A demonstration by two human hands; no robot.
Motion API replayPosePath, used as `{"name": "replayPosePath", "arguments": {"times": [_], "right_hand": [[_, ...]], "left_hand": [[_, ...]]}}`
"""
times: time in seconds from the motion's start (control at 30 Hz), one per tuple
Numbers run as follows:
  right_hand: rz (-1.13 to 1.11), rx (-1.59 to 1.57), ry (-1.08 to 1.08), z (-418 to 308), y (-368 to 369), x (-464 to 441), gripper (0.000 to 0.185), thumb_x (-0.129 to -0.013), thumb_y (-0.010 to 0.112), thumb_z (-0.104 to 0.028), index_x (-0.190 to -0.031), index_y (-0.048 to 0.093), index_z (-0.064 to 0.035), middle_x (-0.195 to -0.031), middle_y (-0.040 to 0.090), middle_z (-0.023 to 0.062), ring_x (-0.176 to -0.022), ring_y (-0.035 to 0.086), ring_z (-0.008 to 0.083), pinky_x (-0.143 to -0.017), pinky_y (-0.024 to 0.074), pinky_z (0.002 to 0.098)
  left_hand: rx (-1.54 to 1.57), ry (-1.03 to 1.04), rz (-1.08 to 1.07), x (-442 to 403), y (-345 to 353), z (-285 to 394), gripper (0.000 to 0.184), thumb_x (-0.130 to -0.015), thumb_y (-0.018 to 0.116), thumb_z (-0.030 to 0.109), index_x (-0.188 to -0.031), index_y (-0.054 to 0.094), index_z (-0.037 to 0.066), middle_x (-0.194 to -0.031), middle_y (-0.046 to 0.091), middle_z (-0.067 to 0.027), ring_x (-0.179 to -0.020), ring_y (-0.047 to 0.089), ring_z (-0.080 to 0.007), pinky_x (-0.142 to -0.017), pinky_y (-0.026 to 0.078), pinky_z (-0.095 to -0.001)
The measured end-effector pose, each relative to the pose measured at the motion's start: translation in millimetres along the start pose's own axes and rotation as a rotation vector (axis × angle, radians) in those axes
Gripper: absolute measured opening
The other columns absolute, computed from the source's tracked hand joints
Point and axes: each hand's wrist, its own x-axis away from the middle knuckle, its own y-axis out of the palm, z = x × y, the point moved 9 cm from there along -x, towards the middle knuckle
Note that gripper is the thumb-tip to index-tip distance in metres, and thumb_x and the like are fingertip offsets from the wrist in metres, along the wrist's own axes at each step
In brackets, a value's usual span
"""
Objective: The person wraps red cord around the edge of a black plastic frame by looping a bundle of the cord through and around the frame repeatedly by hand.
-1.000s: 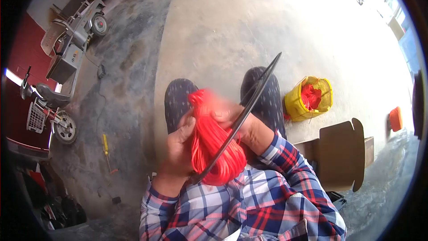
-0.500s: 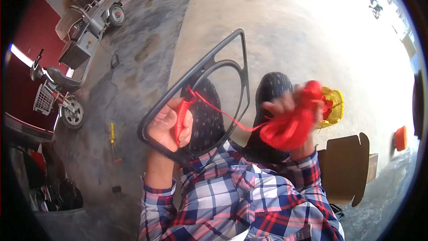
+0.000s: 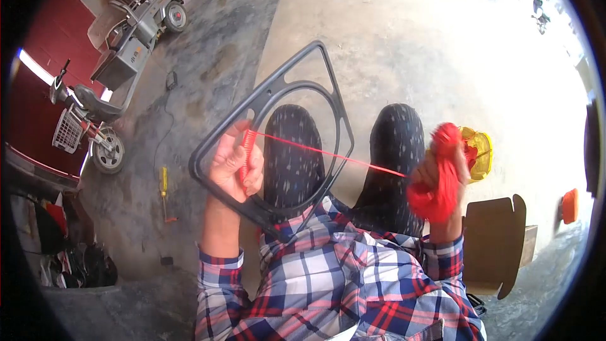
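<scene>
My left hand (image 3: 228, 167) is closed around one side of a black frame (image 3: 262, 96) with a large round opening, held tilted above my lap. Under its fingers, red cord (image 3: 247, 155) is wound in close coils around that bar. From the coils a single strand of cord (image 3: 328, 153) runs straight and taut to my right hand (image 3: 428, 169). That hand is closed on a thick bundle of red cord (image 3: 442, 194), slightly blurred, with loops hanging below the fingers.
A yellow basket (image 3: 485, 155) with red material stands beyond my right hand. Nearer are an open cardboard box (image 3: 495, 243) and an orange object (image 3: 570, 206). A yellow-handled screwdriver (image 3: 164, 183) lies on the floor at left. A scooter (image 3: 88, 120) and a cargo tricycle (image 3: 136, 50) stand farther off.
My right hand has moved right and slightly down with the bundle, and the sagging strand has drawn straight. The frame has turned a little, and my left hand still grips it.
</scene>
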Motion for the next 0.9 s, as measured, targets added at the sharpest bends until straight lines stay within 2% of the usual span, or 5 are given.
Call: {"name": "replayPosePath", "arguments": {"times": [0.13,0.27,0.43,0.67,0.9], "right_hand": [[0.241,0.132,0.111,30.5,2.7,-15.4,0.036,-0.095,0.054,-0.024,-0.123,0.052,-0.0021,-0.094,0.063,0.0094,-0.085,0.065,0.0222,-0.081,0.0548,0.0387],[-0.374,0.264,0.375,67.2,95.0,-7.1,0.062,-0.081,0.064,0.002,-0.138,0.041,0.0011,-0.106,0.063,0.0078,-0.095,0.061,0.0133,-0.086,0.0472,0.0269],[-0.306,0.903,0.034,66.1,127.0,-34.7,0.045,-0.081,0.076,-0.004,-0.12,0.053,-0.0009,-0.098,0.065,0.0044,-0.09,0.059,0.0078,-0.08,0.0456,0.0231],[-0.23,0.288,0.215,91.4,53.0,-61.2,0.019,-0.092,0.063,-0.021,-0.097,0.062,-0.0028,-0.095,0.066,0.0059,-0.086,0.063,0.0124,-0.081,0.0493,0.0288],[-0.349,-0.227,0.443,123.8,100.0,-42.6,0.034,-0.088,0.066,-0.02,-0.114,0.059,0.0002,-0.113,0.066,0.0125,-0.106,0.062,0.0237,-0.097,0.046,0.0363]], "left_hand": [[0.042,-0.017,0.015,-2.5,7.5,-12.7,0.048,-0.097,0.057,0.026,-0.139,0.045,0.007,-0.085,0.055,-0.0135,-0.049,0.045,-0.0148,-0.035,0.033,-0.0265],[0.057,-0.065,-0.068,-3.6,41.1,-30.8,0.071,-0.089,0.058,0.057,-0.135,0.049,0.004,-0.095,0.059,-0.0163,-0.05,0.044,-0.0149,-0.034,0.033,-0.0269],[0.048,-0.059,0.034,-3.5,75.0,-54.1,0.084,-0.084,0.059,0.063,-0.134,0.048,-0.004,-0.129,0.055,-0.0199,-0.125,0.051,-0.0326,-0.107,0.04,-0.0418],[0.13,-0.14,0.106,6.4,70.7,-58.3,0.042,-0.092,0.058,0.018,-0.127,0.056,-0.005,-0.121,0.063,-0.0153,-0.11,0.062,-0.0245,-0.095,0.048,-0.0335],[-0.49,-0.028,0.11,22.6,78.1,-53.2,0.05,-0.101,0.041,0.032,-0.132,0.049,-0.006,-0.123,0.061,-0.0185,-0.112,0.061,-0.0247,-0.096,0.05,-0.0368]]}}
